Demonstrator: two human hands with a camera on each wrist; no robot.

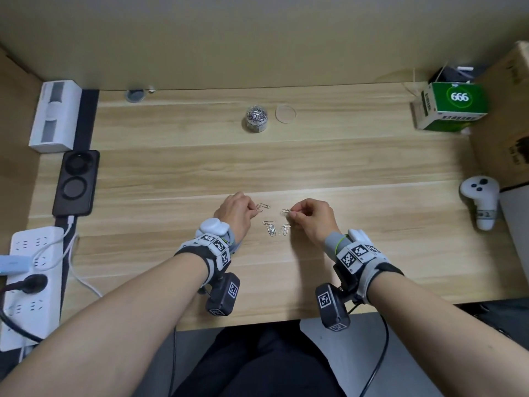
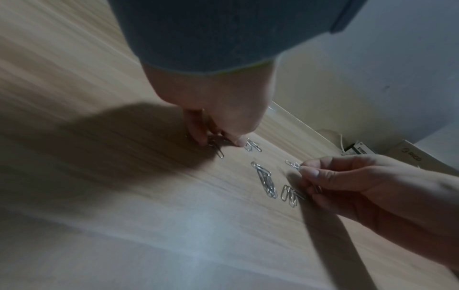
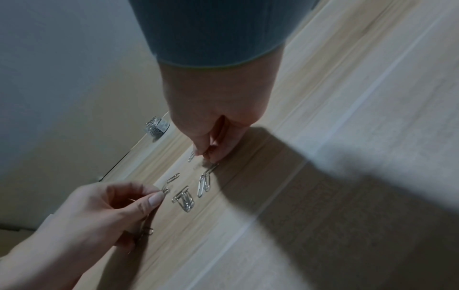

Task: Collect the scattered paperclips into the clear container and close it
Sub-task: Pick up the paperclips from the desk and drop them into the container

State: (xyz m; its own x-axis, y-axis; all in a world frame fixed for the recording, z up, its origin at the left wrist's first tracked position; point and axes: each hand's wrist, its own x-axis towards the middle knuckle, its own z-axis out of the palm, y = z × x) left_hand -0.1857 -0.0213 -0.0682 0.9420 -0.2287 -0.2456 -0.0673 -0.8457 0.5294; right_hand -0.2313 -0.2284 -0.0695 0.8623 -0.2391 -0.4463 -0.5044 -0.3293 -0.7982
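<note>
The clear container (image 1: 256, 117), with several paperclips inside, stands open at the back of the desk, its round clear lid (image 1: 285, 113) flat beside it on the right. Near the front edge my left hand (image 1: 255, 209) pinches a paperclip (image 2: 218, 150) against the wood, next to a loose clip (image 1: 264, 206). My right hand (image 1: 291, 214) pinches another paperclip (image 1: 285, 210) by its end. Two small heaps of clips (image 1: 269, 227) (image 1: 284, 229) lie between the hands. In the right wrist view more clips (image 3: 149, 231) show under the left hand's curled fingers.
A dark phone (image 1: 76, 183) and a white power strip (image 1: 31, 282) lie at the left, a white box (image 1: 55, 116) behind them. A green carton (image 1: 450, 107) and a white controller (image 1: 481, 200) sit at the right. Cardboard walls enclose the desk (image 1: 372, 167).
</note>
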